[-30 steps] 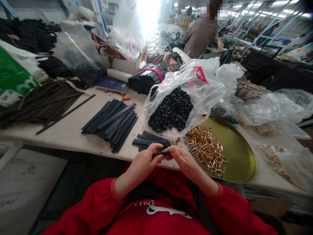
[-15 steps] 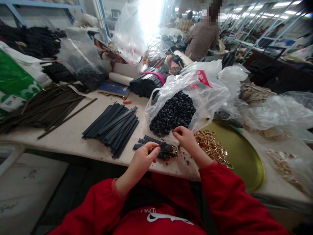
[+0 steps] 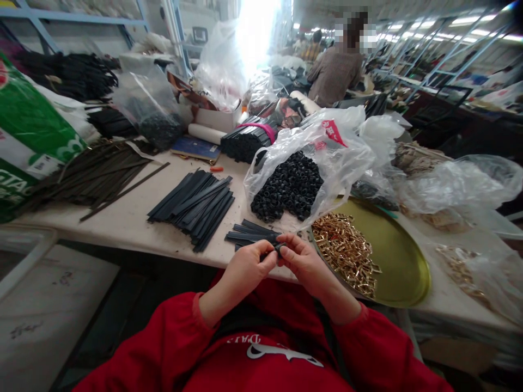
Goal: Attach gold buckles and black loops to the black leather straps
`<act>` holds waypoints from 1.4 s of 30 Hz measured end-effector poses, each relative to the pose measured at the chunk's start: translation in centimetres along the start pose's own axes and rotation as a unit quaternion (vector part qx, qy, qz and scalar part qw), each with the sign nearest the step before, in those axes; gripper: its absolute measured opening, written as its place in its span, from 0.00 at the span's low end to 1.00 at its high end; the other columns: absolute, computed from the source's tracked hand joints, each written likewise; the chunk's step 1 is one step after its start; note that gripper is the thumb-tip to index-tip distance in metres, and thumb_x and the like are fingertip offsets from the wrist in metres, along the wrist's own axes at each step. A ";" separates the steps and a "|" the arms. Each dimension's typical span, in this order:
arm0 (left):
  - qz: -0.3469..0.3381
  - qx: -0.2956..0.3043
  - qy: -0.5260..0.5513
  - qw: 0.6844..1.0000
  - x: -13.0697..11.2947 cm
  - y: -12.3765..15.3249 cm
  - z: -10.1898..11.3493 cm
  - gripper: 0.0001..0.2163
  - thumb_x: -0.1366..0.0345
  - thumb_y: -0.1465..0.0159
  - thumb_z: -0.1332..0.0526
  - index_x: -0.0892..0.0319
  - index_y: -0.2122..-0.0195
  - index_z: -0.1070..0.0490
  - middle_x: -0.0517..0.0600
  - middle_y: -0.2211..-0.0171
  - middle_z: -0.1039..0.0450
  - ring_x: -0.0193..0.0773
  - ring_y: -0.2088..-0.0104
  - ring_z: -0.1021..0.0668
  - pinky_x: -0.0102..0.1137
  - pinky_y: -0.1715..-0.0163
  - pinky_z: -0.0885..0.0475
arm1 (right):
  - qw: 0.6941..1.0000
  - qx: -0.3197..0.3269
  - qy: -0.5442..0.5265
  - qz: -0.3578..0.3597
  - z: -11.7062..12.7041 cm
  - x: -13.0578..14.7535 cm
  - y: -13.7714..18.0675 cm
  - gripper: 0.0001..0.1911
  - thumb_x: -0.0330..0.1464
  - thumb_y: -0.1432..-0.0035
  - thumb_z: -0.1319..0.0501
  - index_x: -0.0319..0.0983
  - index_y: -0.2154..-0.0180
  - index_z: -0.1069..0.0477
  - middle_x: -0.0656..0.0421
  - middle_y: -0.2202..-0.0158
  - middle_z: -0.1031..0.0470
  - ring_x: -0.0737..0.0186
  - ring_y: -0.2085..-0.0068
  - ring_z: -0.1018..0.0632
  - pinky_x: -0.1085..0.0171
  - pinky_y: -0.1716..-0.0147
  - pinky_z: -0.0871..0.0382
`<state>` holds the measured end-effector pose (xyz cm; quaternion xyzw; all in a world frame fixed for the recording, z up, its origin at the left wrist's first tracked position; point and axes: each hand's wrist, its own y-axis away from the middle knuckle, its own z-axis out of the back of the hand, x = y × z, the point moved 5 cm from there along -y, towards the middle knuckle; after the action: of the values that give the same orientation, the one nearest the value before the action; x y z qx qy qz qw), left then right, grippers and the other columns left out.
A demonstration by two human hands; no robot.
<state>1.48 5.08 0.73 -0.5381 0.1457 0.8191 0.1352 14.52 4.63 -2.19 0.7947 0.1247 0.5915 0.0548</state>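
Both my hands meet at the table's front edge with their fingertips almost touching. My left hand (image 3: 251, 267) is closed in a pinch on a black strap, mostly covered by the fingers. My right hand (image 3: 306, 261) pinches a small black piece (image 3: 278, 246) against the strap's end; it looks like a loop, but the fingers hide most of it. Just behind the hands lie a few black straps (image 3: 249, 231). Beyond them, a clear plastic bag (image 3: 347, 158) lies open, full of small black loops (image 3: 286, 188). Gold buckles (image 3: 347, 250) are heaped on a round gold tray (image 3: 402, 267) at the right.
More black straps (image 3: 192, 207) are piled left of centre, with brown strips (image 3: 110, 174) farther left. A banded strap bundle (image 3: 245, 140) and a blue notebook (image 3: 195, 148) stand behind. Another bag with gold pieces (image 3: 461, 272) is at far right. A person (image 3: 335, 73) sits beyond.
My right hand has come from beside the bag of loops down and toward my left hand, and their fingertips now meet at the strap's end. The view has shifted slightly.
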 end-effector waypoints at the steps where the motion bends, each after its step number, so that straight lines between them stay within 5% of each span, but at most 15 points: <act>1: -0.004 0.001 0.007 1.000 -0.1 0.1 0.0 0.10 0.61 0.40 0.48 0.60 0.72 0.32 0.42 0.81 0.36 0.29 0.81 0.35 0.24 0.79 0.40 | 1.000 0.006 0.008 -0.005 0.0 -0.1 0.2 0.14 0.37 0.54 0.34 0.40 0.64 0.31 0.64 0.72 0.31 0.69 0.73 0.31 0.67 0.70 0.38; 7: -0.021 0.015 0.105 0.994 0.4 0.7 -0.4 0.12 0.70 0.42 0.49 0.61 0.56 0.40 0.46 0.73 0.29 0.32 0.71 0.26 0.27 0.69 0.33 | 0.996 -0.052 0.053 0.049 -0.1 0.7 1.6 0.12 0.38 0.53 0.36 0.39 0.67 0.30 0.63 0.72 0.30 0.68 0.72 0.32 0.67 0.69 0.38; 13: 0.009 0.002 0.101 0.995 0.9 1.0 0.1 0.10 0.66 0.41 0.47 0.60 0.59 0.41 0.46 0.73 0.28 0.33 0.73 0.25 0.27 0.73 0.33 | 1.000 -0.009 -0.017 0.020 -1.3 1.0 2.5 0.18 0.47 0.48 0.42 0.39 0.69 0.30 0.60 0.73 0.29 0.66 0.71 0.29 0.64 0.67 0.35; 20: 0.030 -0.040 -0.024 0.998 1.5 1.0 0.8 0.12 0.58 0.45 0.41 0.59 0.64 0.38 0.46 0.76 0.28 0.35 0.75 0.26 0.27 0.76 0.35 | 0.991 0.067 -0.062 -0.099 -2.0 -1.4 2.4 0.17 0.41 0.55 0.34 0.38 0.65 0.30 0.63 0.73 0.30 0.71 0.74 0.32 0.69 0.72 0.38; 23: 0.027 -0.043 -0.087 0.995 1.6 0.9 1.1 0.11 0.56 0.46 0.40 0.59 0.68 0.34 0.47 0.75 0.28 0.37 0.74 0.26 0.28 0.76 0.36 | 0.995 0.033 -0.057 -0.079 -1.7 -1.8 2.2 0.15 0.39 0.56 0.33 0.38 0.70 0.33 0.65 0.75 0.32 0.71 0.75 0.33 0.69 0.73 0.40; 26: 0.020 -0.011 -0.038 0.999 1.6 0.9 0.8 0.10 0.58 0.45 0.41 0.59 0.68 0.32 0.48 0.72 0.26 0.37 0.71 0.25 0.28 0.72 0.34 | 0.998 0.014 -0.039 -0.057 -1.7 -1.6 1.9 0.16 0.40 0.57 0.33 0.39 0.75 0.39 0.66 0.77 0.35 0.71 0.75 0.34 0.69 0.73 0.40; 34: 0.098 0.074 0.219 0.968 2.6 1.1 -0.6 0.11 0.62 0.44 0.40 0.62 0.63 0.33 0.47 0.71 0.28 0.29 0.74 0.27 0.26 0.72 0.32 | 0.983 -0.088 0.155 0.044 -0.3 -0.2 1.5 0.13 0.39 0.51 0.40 0.42 0.69 0.42 0.68 0.78 0.38 0.70 0.79 0.35 0.69 0.78 0.41; 42: 0.173 0.137 0.318 0.922 3.6 2.0 -2.2 0.14 0.62 0.49 0.35 0.63 0.64 0.31 0.47 0.70 0.27 0.30 0.73 0.25 0.27 0.70 0.30 | 0.919 0.048 0.375 0.114 0.0 0.3 3.0 0.02 0.32 0.47 0.45 0.41 0.69 0.35 0.65 0.78 0.36 0.69 0.76 0.37 0.69 0.77 0.44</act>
<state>1.25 2.64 -3.21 -0.7128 0.3831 0.5874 0.0104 14.99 1.82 -1.23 0.5248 0.0729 0.8420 -0.1017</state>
